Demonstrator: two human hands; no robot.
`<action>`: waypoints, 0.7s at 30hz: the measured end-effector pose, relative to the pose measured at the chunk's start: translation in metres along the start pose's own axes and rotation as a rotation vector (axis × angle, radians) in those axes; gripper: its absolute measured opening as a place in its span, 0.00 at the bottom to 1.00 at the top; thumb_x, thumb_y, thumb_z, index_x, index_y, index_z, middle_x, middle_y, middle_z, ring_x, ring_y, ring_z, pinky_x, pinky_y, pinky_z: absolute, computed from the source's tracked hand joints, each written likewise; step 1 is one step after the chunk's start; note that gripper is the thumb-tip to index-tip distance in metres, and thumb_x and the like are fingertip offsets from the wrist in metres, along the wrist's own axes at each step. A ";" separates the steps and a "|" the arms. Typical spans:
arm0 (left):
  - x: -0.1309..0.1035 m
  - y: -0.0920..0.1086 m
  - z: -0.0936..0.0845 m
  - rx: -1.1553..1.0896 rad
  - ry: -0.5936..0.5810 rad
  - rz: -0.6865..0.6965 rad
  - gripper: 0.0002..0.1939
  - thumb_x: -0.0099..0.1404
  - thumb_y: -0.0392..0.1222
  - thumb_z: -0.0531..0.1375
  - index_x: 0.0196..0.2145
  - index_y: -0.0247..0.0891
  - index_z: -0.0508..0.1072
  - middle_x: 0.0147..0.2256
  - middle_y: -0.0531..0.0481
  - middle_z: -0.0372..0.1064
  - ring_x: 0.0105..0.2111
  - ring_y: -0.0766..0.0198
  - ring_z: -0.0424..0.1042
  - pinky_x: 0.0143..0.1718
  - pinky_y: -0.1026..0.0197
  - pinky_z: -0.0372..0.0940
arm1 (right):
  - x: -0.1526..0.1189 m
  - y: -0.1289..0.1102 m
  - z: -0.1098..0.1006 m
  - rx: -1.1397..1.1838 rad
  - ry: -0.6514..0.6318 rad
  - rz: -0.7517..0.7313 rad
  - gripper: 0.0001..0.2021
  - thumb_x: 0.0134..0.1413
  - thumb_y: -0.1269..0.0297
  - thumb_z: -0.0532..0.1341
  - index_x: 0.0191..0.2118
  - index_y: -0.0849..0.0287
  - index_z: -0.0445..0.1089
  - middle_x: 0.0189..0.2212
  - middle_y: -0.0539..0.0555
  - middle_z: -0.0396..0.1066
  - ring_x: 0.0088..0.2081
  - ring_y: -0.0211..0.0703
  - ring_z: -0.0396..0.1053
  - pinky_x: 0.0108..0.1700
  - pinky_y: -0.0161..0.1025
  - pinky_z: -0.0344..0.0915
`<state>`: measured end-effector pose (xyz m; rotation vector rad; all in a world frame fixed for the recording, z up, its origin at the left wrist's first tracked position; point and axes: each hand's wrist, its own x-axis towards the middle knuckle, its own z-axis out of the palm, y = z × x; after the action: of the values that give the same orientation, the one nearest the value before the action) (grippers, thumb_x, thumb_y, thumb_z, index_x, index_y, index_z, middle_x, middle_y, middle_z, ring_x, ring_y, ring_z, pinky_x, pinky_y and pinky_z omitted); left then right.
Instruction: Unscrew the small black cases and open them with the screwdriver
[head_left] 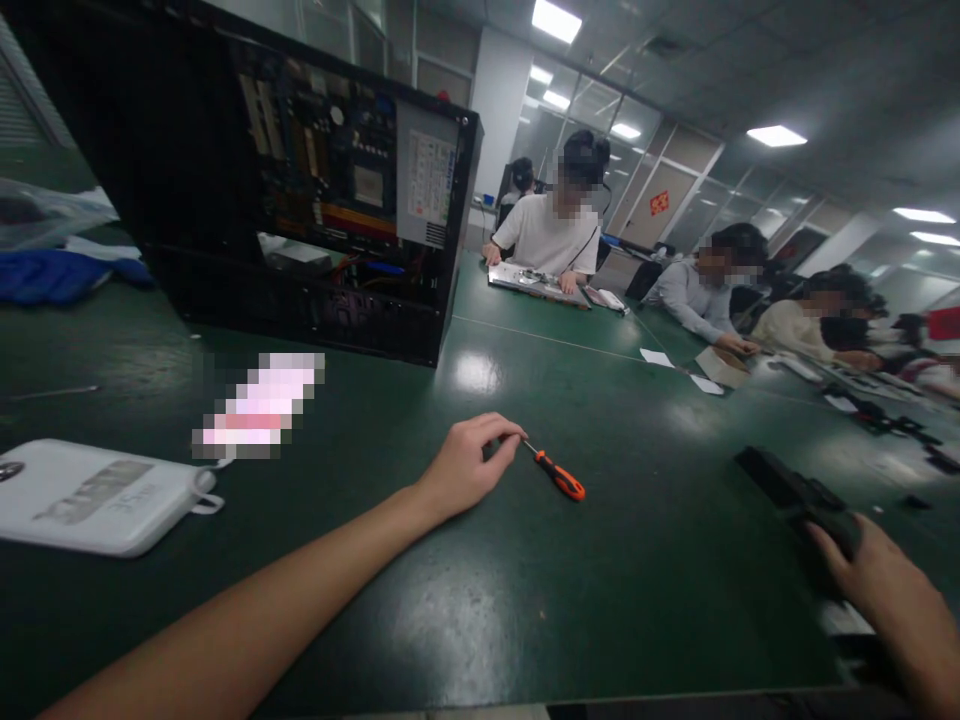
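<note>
My left hand [476, 460] rests low over the green table, its fingers closed at the metal tip of a small screwdriver [559, 474]. The orange and black handle points away from the fingers, to the right. At the right edge, my right hand [892, 590] is wrapped round a black, elongated part [799, 492], smeared by motion; its exact kind does not show. Behind my left hand stands a black computer case [315, 325] with its side open, showing a motherboard [330, 150] and a power supply [427, 175].
A white power bank [105, 500] lies at the left beside a pixelated pinkish object [262, 405]. Blue cloth [56, 275] and clear plastic [45, 215] are further back. Across the green table [450, 620], a person [555, 235] handles a metal panel [536, 283]; others sit at the right.
</note>
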<state>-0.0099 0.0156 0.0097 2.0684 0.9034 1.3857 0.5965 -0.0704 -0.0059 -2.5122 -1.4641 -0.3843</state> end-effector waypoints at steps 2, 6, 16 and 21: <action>0.001 -0.001 -0.001 0.011 0.035 -0.039 0.10 0.73 0.36 0.58 0.40 0.38 0.81 0.39 0.47 0.81 0.41 0.59 0.78 0.44 0.57 0.69 | -0.015 0.018 0.005 0.045 0.006 0.009 0.42 0.53 0.32 0.45 0.73 0.30 0.45 0.47 0.72 0.73 0.49 0.76 0.75 0.48 0.68 0.69; 0.003 -0.004 -0.003 0.038 0.075 -0.083 0.10 0.73 0.39 0.58 0.40 0.39 0.81 0.39 0.47 0.81 0.39 0.58 0.78 0.41 0.58 0.69 | -0.038 0.007 -0.006 0.119 0.083 -0.064 0.35 0.54 0.36 0.48 0.69 0.19 0.50 0.51 0.65 0.73 0.50 0.73 0.74 0.47 0.67 0.71; 0.005 -0.005 -0.007 -0.046 0.072 -0.097 0.10 0.72 0.43 0.60 0.47 0.38 0.79 0.45 0.44 0.79 0.44 0.57 0.78 0.45 0.57 0.71 | -0.098 -0.267 -0.086 0.685 -0.153 -0.961 0.18 0.69 0.59 0.59 0.61 0.49 0.66 0.60 0.58 0.71 0.61 0.55 0.70 0.62 0.58 0.69; 0.003 -0.002 -0.011 -0.045 -0.153 -0.029 0.16 0.69 0.42 0.64 0.53 0.38 0.76 0.47 0.44 0.77 0.44 0.56 0.76 0.46 0.55 0.71 | -0.128 -0.376 -0.065 0.791 -0.381 -1.274 0.14 0.67 0.63 0.62 0.56 0.55 0.65 0.55 0.61 0.73 0.57 0.53 0.71 0.60 0.56 0.70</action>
<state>-0.0194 0.0200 0.0139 2.0866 0.8271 1.2029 0.2000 -0.0125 0.0315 -0.8554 -2.5182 0.4729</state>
